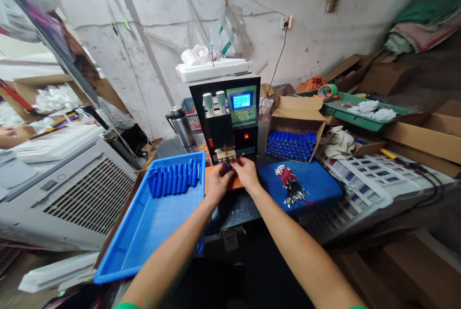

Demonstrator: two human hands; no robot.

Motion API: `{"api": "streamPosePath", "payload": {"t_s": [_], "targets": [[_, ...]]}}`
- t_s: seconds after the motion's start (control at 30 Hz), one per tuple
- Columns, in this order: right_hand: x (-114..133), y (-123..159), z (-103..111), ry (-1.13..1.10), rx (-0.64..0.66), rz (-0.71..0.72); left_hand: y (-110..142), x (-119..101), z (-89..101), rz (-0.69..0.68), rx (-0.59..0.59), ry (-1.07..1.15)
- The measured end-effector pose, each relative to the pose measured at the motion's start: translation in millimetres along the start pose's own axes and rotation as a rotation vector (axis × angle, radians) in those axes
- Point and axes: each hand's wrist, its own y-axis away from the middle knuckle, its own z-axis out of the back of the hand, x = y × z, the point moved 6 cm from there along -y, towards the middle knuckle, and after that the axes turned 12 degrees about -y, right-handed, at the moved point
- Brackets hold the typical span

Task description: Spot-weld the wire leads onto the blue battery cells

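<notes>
Both hands meet at the front of a black spot welder [226, 136] with a lit blue display. My left hand [217, 184] is closed on a blue cylindrical battery cell [229, 167], mostly hidden by the fingers, just below the electrodes. My right hand [246, 173] pinches at the cell's other end, right under the welding head; a thin lead seems to be there, too small to make out. To the right, a bundle of red and black wire leads [288, 180] with white connectors lies on a blue surface. More blue cells [176, 179] stand in rows in a blue tray [144, 237] on my left.
A cardboard box [297, 112] of stacked blue cells sits right of the welder. A steel thermos [181, 126] stands to its left. Farther right are a green tray [360, 107] and a white plastic crate [345, 198]. Another person's hand [16, 135] shows at far left.
</notes>
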Motion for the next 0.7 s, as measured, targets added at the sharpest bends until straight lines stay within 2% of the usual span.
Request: {"api": "streamPosePath", "payload": {"t_s": [0.27, 0.7], "targets": [[2.5, 2.0, -0.1, 0.083, -0.019, 0.009, -0.1, -2.1, 0.7, -0.029, -0.007, 0.027], [6.3, 2.6, -0.9, 0.073, -0.010, 0.011, -0.5, -4.1, 0.9, -0.025, -0.012, 0.026]]}}
